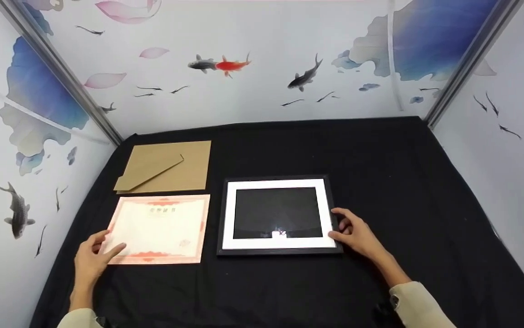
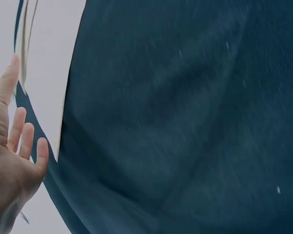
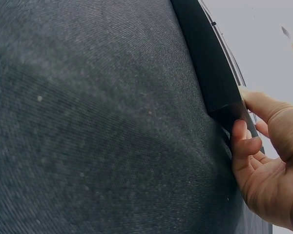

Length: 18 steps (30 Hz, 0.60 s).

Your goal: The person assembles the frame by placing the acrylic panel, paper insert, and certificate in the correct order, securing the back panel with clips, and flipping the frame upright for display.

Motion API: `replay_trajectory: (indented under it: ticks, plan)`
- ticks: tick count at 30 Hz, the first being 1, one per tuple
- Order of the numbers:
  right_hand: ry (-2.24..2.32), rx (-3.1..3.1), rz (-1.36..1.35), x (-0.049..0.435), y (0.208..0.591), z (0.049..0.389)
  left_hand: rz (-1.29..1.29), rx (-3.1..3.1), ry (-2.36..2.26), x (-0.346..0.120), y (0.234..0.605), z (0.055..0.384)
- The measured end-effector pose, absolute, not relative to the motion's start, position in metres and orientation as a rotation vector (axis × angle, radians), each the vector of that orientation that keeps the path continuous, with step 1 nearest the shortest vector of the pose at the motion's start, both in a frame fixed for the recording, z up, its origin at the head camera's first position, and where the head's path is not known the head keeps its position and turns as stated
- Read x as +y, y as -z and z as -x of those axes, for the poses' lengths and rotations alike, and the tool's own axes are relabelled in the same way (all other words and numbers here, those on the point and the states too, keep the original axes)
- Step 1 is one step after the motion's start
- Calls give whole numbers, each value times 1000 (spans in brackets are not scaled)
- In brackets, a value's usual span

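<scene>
Black cloth covers your surface (image 1: 403,191), fish-print walls on three sides. Picture frame (image 1: 278,215) lies flat at centre frame, long axis left-right. Your right hand (image 1: 355,232) sits at its right edge near the lower corner, fingers (image 3: 244,141) loosely curled against the black rim, thumb on top. Certificate (image 1: 159,229) lies just left of the frame, apart from it, same axis; your left hand (image 1: 92,256) rests on its lower left corner, fingers spread and relaxed. Brown backing board (image 1: 170,165) lies above the certificate, untouched.
</scene>
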State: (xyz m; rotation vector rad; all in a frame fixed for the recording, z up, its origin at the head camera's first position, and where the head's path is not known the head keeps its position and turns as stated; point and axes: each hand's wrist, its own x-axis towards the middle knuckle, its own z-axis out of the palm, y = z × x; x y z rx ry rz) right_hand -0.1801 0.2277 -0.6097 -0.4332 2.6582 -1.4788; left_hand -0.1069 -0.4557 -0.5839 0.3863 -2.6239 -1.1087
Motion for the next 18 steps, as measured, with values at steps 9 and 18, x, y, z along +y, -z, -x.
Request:
replay_trajectory:
  ticks: [9,18]
  plan:
    - [1484,2659,433,228,610,180,-461,-2712,1003,-480,590,100]
    - [1473,2674,451,227,609,177,-444,-2702,973,-483,597,91]
